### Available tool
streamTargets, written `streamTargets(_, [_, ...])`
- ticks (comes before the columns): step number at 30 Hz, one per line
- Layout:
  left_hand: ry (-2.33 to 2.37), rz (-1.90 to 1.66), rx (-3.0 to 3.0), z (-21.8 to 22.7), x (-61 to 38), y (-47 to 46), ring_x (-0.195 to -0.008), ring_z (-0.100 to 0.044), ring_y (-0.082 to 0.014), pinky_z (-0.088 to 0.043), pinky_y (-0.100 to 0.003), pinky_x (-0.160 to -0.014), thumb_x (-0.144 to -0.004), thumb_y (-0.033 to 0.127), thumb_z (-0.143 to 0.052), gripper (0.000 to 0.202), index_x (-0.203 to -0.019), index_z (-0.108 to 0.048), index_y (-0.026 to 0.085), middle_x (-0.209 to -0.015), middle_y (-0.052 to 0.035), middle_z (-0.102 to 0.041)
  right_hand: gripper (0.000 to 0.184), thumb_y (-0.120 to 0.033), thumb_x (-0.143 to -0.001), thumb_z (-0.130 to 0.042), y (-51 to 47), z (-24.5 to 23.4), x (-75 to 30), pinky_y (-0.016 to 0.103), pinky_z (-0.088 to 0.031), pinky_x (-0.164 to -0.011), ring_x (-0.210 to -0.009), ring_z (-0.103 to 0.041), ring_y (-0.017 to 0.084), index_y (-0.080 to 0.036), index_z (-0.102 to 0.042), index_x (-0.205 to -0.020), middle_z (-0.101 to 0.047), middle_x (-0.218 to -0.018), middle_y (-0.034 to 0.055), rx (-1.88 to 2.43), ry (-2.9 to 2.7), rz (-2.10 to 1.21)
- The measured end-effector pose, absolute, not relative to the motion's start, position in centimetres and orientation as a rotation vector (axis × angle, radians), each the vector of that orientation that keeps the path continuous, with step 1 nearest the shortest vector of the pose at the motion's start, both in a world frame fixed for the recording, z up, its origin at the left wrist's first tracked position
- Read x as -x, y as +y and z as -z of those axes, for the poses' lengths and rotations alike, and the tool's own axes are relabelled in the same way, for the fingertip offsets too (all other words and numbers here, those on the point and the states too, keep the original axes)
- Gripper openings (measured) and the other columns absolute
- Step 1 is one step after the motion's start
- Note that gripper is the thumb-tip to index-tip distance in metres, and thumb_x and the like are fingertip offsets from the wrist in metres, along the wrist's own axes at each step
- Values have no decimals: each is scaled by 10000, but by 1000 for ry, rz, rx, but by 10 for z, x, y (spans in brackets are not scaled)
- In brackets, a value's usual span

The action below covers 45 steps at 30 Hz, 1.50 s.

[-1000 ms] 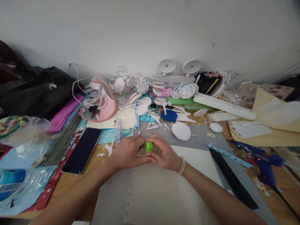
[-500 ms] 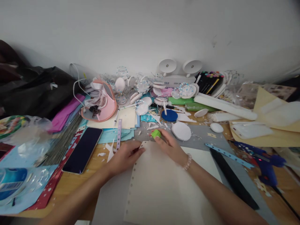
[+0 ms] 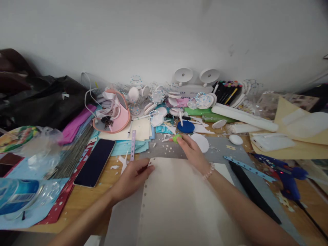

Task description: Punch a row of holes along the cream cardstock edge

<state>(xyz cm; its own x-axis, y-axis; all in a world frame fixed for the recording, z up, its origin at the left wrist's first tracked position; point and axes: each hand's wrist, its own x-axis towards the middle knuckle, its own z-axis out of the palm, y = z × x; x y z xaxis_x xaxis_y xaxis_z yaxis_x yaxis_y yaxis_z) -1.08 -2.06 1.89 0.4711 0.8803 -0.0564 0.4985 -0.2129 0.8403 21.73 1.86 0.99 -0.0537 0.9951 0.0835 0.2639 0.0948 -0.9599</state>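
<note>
- The small green punch [image 3: 176, 138] is in the right hand [image 3: 192, 152], held in a narrow grip between thumb and fingers, above the grey mat [image 3: 159, 150] and beyond the pale sheet's upper edge.
- The pale sheet [image 3: 176, 198] lies in front of the person; a row of small holes runs down its left edge.
- The left hand [image 3: 133, 177] pinches the sheet at its upper left corner, thumb on top.
- Small white cut-outs [image 3: 167, 148] are scattered on the mat, near the punch.
- A white disc [image 3: 201, 142] lies just beyond the right hand, partly covered by it.
- A purple punched strip [image 3: 133, 145] lies beyond the left hand; a dark-screened phone [image 3: 94, 163] lies farther left.
- To the right are a blue punched strip [image 3: 249, 168], a black strip [image 3: 253, 191] and a blue glue gun [image 3: 284, 174], its red light lit.
</note>
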Motion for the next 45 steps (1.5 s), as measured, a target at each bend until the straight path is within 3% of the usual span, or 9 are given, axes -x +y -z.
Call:
streamTargets(7, [1276,-661,-1683,-24,45,-37,-555,-328,-89,-269,-194,-495,-853,399,-469,363,-582,-400,167,-582,43,-339,273,-433,-750,-630,-6,-46,-244,327,-483,-773,-852,-594,198,-230,-567,-922,-625,-887,27,1334,-1436,-923])
streamTargets(13, [1360,-809,-1458,-27,72,-50,-577,-424,-103,-335,-187,-507,-802,425,-559,306,-654,-549,158,-615,21,-502,323,-421,-752,-628,-45,-49,-281,410,-421,-973,-1105,-537,254,-265,-601,-1033,-610,-1116,46,1422,-1388,-703])
streamTargets(16, [1399,-842,-1349,-24,77,-53,-658,-508,-135,-405,-206,-568,-790,432,-580,270,-778,-607,163,-723,-5,-599,378,-449,-776,-602,-58,-43,-291,415,-439,-965,-1159,-508,276,-284,-586,-1115,-588,-1205,47,1502,-1345,-787])
streamTargets(20, [1446,-872,-1322,-20,76,-59,-661,-536,-143,-431,-220,-570,-807,431,-566,287,-869,-619,156,-745,-22,-622,335,-477,-733,-643,-63,-39,-290,377,-517,-841,-989,-608,264,-259,-628,-987,-666,-1048,60,1568,-1329,-973])
streamTargets(25, [1143,-593,-1469,-27,64,-83,-607,-587,-135,-463,-209,-538,-805,369,-588,234,-940,-637,184,-722,-20,-656,287,-450,-748,-637,-49,-44,-298,416,-494,-809,-909,-605,265,-238,-627,-942,-665,-983,77,1561,-1529,-760])
streamTargets(27, [958,-376,-1549,-33,59,-91,-677,-632,-153,-502,-227,-621,-800,328,-603,193,-936,-651,199,-772,-35,-684,256,-414,-764,-622,-39,-52,-308,432,-451,-849,-930,-581,266,-240,-596,-950,-645,-994,80,1534,-1645,-549])
streamTargets(34, [868,-434,-1712,-64,45,-72,-832,-612,-154,-492,-264,-792,-842,277,-557,187,-984,-637,187,-938,-68,-650,164,-319,-777,-583,-9,-88,-306,351,-439,-717,-816,-573,234,-222,-561,-907,-620,-888,74,1295,-2293,-296])
streamTargets(38, [934,-632,-1643,-71,19,-50,-730,-585,-141,-485,-259,-676,-864,331,-515,208,-904,-614,152,-780,-48,-623,174,-357,-774,-553,2,-81,-265,311,-401,-632,-715,-528,194,-187,-539,-803,-574,-777,52,1176,-2568,-182])
streamTargets(45, [1034,-778,-1552,-46,-38,-23,-670,-566,-109,-482,-236,-576,-724,357,-676,320,-898,-488,166,-879,-20,-561,314,-484,-757,-555,8,-52,-211,333,-347,-644,-713,-503,210,-173,-593,-785,-580,-755,67,826,-2793,79])
